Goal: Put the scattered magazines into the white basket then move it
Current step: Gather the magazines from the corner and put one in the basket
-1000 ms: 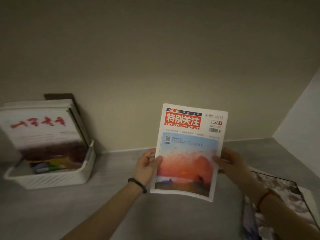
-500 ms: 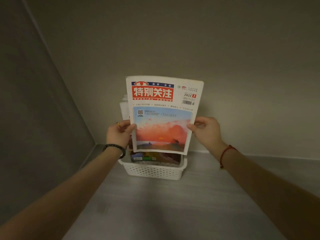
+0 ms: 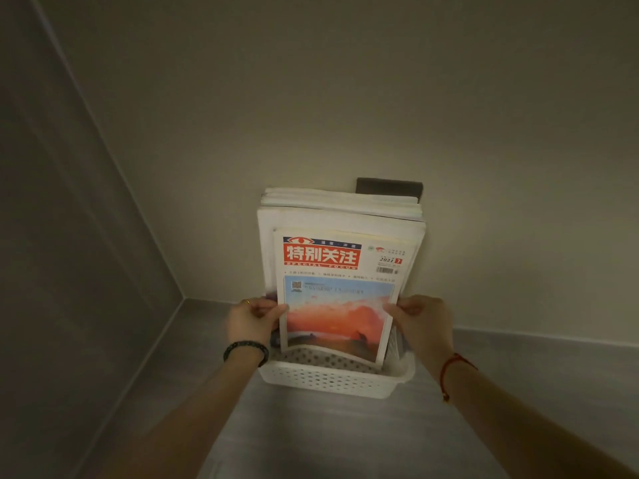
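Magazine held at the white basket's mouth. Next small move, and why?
Probably lower the magazine until it seats, then let go: left hand and right hand pinch its sides, its bowed bottom edge is just inside the white basket, in front of the upright stack.

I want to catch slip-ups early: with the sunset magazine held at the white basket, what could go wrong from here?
The lower edge of the sunset magazine bows in the basket; pushing down may crease it. The tall stack behind stands far above the shallow rim and might topple when the basket moves.
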`<state>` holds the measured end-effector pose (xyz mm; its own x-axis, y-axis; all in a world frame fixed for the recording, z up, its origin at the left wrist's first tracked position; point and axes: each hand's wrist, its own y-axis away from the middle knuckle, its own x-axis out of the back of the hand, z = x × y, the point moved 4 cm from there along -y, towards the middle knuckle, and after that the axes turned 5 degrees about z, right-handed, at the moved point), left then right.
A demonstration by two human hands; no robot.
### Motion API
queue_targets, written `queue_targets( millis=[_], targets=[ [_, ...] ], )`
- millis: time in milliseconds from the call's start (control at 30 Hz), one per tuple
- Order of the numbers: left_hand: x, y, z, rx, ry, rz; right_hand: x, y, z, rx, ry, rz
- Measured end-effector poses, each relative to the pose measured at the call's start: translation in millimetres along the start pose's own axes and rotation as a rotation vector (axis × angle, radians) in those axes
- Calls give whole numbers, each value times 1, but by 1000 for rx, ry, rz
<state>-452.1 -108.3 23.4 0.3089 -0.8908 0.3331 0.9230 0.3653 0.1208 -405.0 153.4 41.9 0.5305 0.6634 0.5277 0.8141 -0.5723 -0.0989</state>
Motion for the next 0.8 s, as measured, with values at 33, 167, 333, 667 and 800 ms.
queue_targets(
  millis=[33,167,333,667,800],
  targets=[
    [0,0,0,-7,-6,4,0,-1,3,-14,-1,10],
    [6,6,4,-57,-85,105,0,-3,3,4,-10,-24],
    [9,33,10,-105,-64,44,23,8,7,47,-101,-96],
    [-103,182,42,-108,152,-400,181,46,107,-110,-269,-58],
    [-189,267,35,-28,111,-678,279,65,177,-177,-188,33]
  ],
)
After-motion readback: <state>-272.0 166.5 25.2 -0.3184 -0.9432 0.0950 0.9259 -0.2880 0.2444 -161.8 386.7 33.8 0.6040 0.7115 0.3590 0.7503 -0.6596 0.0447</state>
